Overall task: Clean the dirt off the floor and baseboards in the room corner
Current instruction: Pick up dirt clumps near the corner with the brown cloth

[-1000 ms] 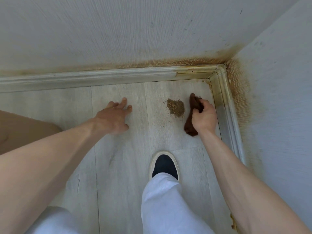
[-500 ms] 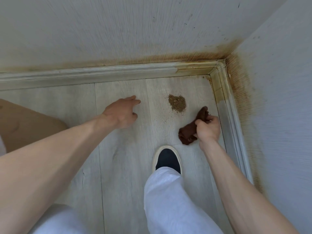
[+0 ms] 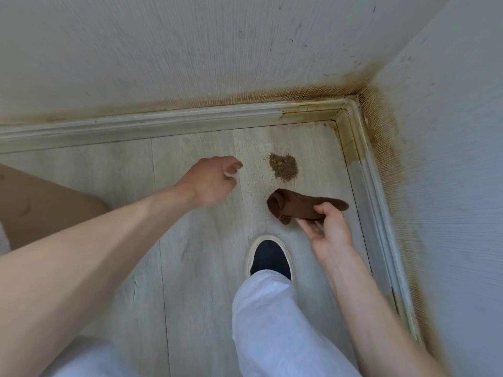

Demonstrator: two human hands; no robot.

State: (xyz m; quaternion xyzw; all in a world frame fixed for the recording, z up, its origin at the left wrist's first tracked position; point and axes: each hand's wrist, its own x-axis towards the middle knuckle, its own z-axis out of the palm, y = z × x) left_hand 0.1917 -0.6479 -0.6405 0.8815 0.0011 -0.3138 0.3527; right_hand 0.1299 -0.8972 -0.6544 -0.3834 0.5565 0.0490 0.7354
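Note:
A small heap of brown dirt (image 3: 283, 167) lies on the pale plank floor (image 3: 190, 240) near the room corner. My right hand (image 3: 325, 229) holds a brown cloth (image 3: 296, 209) just below the heap, palm turned up, fingers curled round the cloth. My left hand (image 3: 211, 179) hovers left of the heap with fingers loosely curled and holds nothing. The back baseboard (image 3: 190, 121) and the right baseboard (image 3: 378, 213) meet at the corner; both carry yellow-brown stains near it.
My dark shoe with a white rim (image 3: 269, 258) and white trouser leg (image 3: 275, 322) stand just below the cloth. Rust-coloured staining runs along the walls (image 3: 386, 137) above the baseboards. A tan surface (image 3: 40, 208) sits at the left edge.
My right hand drew the cloth back from beside the dirt heap, toward my shoe, and turned palm up. My left hand lifted off the floor and its fingers curled.

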